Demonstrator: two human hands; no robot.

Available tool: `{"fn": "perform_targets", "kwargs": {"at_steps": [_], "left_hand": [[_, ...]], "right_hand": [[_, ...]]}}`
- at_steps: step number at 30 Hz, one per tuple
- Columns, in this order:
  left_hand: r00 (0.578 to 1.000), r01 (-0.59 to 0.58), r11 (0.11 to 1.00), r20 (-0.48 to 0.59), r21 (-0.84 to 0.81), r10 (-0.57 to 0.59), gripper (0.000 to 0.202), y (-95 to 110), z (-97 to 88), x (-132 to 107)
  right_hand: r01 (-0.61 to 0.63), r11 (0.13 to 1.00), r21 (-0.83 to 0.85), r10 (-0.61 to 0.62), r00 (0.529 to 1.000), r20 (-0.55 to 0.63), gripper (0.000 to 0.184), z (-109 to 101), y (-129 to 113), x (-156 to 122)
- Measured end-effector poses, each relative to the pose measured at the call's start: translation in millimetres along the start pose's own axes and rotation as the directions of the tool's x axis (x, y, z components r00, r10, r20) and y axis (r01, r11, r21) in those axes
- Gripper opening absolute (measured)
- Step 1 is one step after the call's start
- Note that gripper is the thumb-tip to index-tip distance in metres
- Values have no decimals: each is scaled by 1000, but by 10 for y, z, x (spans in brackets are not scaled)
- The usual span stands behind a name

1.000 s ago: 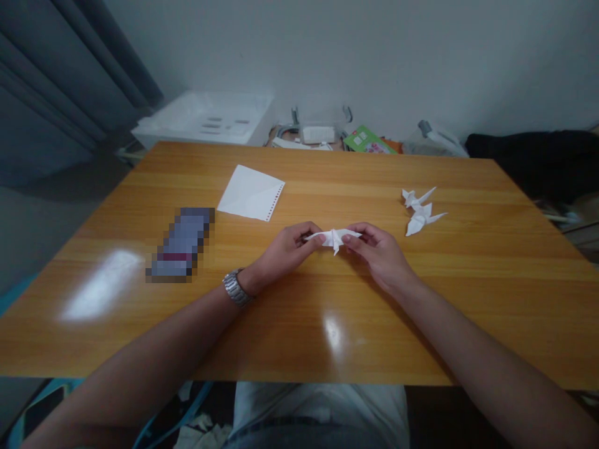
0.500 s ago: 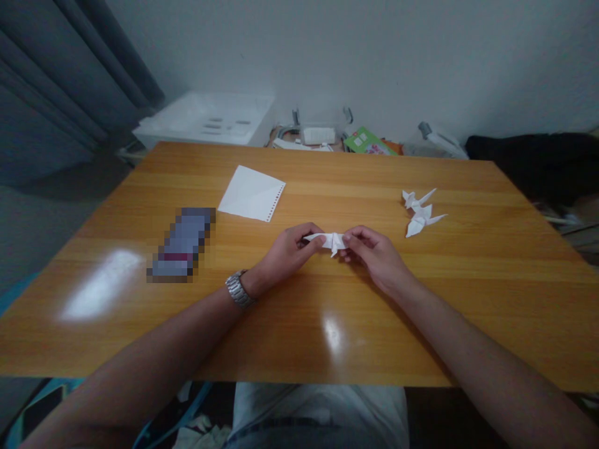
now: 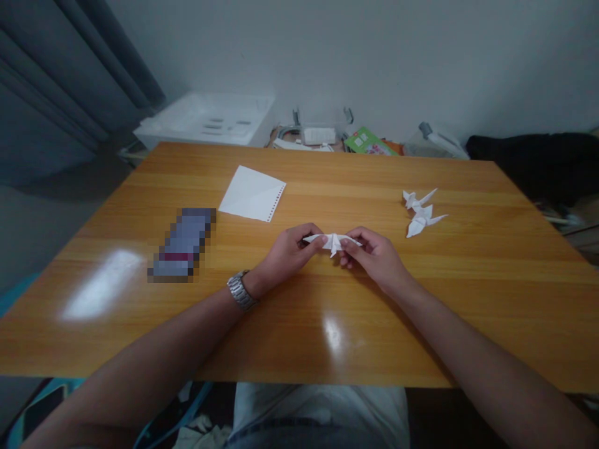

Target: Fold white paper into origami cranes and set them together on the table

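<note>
While the left hand and right hand pinch opposite ends of the small white folded-paper crane at the middle of the glossy wooden desk, it likely handles as light, flimsy and crush-prone; hold at layered folds.

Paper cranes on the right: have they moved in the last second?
No. The two paper cranes lie in the same spot on the table, at the same gap from the flat white sheet.

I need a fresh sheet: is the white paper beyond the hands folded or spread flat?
Spread flat: the white sheet lies open on the table, with one diagonal crease and its perforated edge visible.
</note>
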State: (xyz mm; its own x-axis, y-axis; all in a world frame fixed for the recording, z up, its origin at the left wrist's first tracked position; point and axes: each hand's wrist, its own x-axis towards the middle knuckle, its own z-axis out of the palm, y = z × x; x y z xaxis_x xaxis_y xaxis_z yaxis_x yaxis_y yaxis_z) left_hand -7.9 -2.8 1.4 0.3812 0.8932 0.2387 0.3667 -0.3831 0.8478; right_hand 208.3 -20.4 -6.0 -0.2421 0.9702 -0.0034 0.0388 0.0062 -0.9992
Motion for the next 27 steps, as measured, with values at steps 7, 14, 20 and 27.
{"fn": "perform_targets", "kwargs": {"at_steps": [7,14,20,27], "left_hand": [[1000,-4,1000,-19,27,5,33,-19,0,-4],[1000,21,998,-14,56,-20,32,-21,-14,5],[1000,24,998,-11,60,-23,33,-29,-32,12],[1000,15,998,-21,56,-14,31,-39,-48,14]], "right_hand": [[7,1000,-20,-7,999,-38,40,6,-58,1],[11,1000,-22,-12,998,-60,40,-11,-68,21],[13,999,-33,-15,998,-57,40,-41,-61,36],[5,999,-54,-8,998,-60,39,-59,-102,38]]}}
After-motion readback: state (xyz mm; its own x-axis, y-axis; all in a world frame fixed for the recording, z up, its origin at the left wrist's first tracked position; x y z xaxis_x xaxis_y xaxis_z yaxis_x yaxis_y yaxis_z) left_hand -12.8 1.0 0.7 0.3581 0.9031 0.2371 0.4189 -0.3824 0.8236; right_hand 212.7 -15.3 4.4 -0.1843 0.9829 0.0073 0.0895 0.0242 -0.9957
